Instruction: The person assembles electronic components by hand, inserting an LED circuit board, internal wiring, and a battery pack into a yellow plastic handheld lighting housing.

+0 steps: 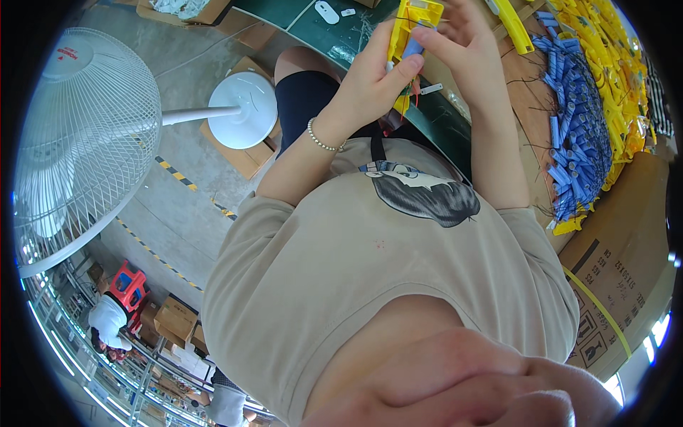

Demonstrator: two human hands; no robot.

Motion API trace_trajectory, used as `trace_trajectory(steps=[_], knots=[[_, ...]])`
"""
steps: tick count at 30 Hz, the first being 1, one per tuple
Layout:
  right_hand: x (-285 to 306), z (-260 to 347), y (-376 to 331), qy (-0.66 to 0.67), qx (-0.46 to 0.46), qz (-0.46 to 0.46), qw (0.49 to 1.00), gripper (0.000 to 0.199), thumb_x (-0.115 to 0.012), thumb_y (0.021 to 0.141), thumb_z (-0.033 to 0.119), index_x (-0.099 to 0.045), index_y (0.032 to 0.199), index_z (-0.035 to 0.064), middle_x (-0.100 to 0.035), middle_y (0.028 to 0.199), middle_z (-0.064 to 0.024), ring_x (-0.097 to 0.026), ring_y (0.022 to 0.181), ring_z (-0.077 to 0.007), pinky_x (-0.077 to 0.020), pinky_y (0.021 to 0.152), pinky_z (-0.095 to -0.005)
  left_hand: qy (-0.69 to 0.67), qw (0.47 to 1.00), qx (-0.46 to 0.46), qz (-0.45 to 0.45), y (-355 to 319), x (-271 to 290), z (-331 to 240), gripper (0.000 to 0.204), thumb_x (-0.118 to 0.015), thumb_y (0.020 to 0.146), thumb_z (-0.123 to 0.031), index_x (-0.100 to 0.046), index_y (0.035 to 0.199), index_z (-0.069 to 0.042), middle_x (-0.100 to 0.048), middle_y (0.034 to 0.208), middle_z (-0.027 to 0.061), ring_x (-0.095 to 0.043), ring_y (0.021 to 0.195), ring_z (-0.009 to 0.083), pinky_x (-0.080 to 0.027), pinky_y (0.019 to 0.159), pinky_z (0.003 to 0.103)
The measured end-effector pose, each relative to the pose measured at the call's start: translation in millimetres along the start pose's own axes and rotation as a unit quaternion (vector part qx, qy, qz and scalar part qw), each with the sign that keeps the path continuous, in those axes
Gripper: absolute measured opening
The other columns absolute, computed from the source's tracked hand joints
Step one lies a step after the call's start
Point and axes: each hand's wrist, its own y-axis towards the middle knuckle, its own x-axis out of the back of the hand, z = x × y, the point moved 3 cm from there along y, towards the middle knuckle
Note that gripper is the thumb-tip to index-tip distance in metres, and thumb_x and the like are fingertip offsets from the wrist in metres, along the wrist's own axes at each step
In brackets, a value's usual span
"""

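1. Here, both hands meet near the top middle of the view, above the person's lap and in front of a dark green table (341, 35).
2. The left hand (373, 82) wraps around a yellow plastic housing (411, 20), with the thumb lying across its front and pressing a small blue cylinder (414, 47) against it.
3. The right hand (462, 43) comes in from the other side; its fingertips (431, 35) pinch the upper end of the blue cylinder, the remaining fingers curled loosely behind.
4. The yellow plastic housing stands roughly upright between the two hands, and thin red and dark wires (409, 96) hang from its lower end beside the left palm.
5. A bead bracelet (324, 141) sits on the left wrist.
6. To the right, on a brown work surface (530, 107), lies a large heap of similar blue cylinders (580, 135) with dark wire tails, and beyond it a heap of yellow plastic parts (619, 78).
7. A cardboard box (626, 263) with a yellow strap stands at the right edge, just below the heaps.
8. On the left, a white pedestal fan (78, 135) stands on the grey concrete floor (171, 213), its round base (245, 110) resting on flattened cardboard.
9. At the lower left, well apart from the hands, another person in a white top (107, 320) sits beside a red stool (128, 285) near stacked cartons.
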Motion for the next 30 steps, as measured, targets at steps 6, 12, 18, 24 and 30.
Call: trace_trajectory(steps=[6, 12, 18, 24, 30], knots=[[-7.5, -14.3, -1.3, 0.292, -0.092, 0.069, 0.949, 0.028, -0.064, 0.093, 0.014, -0.059, 0.116, -0.0010, -0.064, 0.090, -0.0048, -0.061, 0.074, -0.0119, -0.0511, 0.065, -0.0216, 0.047, 0.999, -0.020, 0.005, 1.0, -3.9, -1.4, 0.038, -0.048, 0.101, -0.022, -0.034, 0.131, -0.002, -0.057, 0.096, 0.0078, -0.062, 0.072, 0.0131, -0.052, 0.064, 0.026], [-8.2, -11.0, 17.8, 0.190, -0.075, 0.021, 0.979, 0.027, -0.060, 0.095, 0.016, -0.060, 0.115, -0.0018, -0.066, 0.094, -0.0063, -0.064, 0.078, -0.0135, -0.0523, 0.070, -0.0252, -0.045, 0.998, 0.016, -0.037, -6.7, 2.2, 6.1, 0.032, -0.045, 0.101, -0.019, -0.035, 0.128, -0.003, -0.059, 0.095, 0.0116, -0.064, 0.073, 0.0167, -0.055, 0.065, 0.029], [0.6, 26.2, 132.4, -0.355, 0.211, -0.051, 0.909, 0.019, -0.061, 0.088, 0.013, -0.071, 0.099, 0.0006, -0.071, 0.090, -0.0153, -0.069, 0.085, -0.0255, -0.0540, 0.075, -0.0340, -0.078, 0.988, 0.024, -0.130, -24.0, 28.9, 3.8, 0.025, -0.041, 0.102, -0.020, -0.036, 0.122, -0.005, -0.060, 0.098, 0.0151, -0.066, 0.076, 0.0206, -0.056, 0.068, 0.034], [10.7, -23.4, 233.6, -0.634, 0.217, 0.197, 0.715, 0.021, -0.065, 0.076, 0.015, -0.075, 0.091, 0.0044, -0.070, 0.088, -0.0193, -0.067, 0.083, -0.0341, -0.0534, 0.074, -0.0411, -0.079, 0.991, 0.024, -0.107, -14.6, 24.7, -1.2, 0.031, -0.048, 0.100, -0.016, -0.035, 0.125, -0.004, -0.058, 0.100, 0.0130, -0.064, 0.075, 0.0177, -0.055, 0.068, 0.030], [2.9, -13.5, 231.0, -0.590, 0.267, 0.292, 0.704, 0.016, -0.068, 0.078, 0.012, -0.073, 0.091, 0.0043, -0.068, 0.088, -0.0174, -0.065, 0.085, -0.0334, -0.0519, 0.076, -0.0413, -0.097, 0.974, 0.047, -0.198, -30.3, 45.6, 6.0, 0.037, -0.050, 0.098, -0.012, -0.032, 0.129, -0.004, -0.058, 0.100, 0.0130, -0.064, 0.076, 0.0174, -0.056, 0.069, 0.032]])
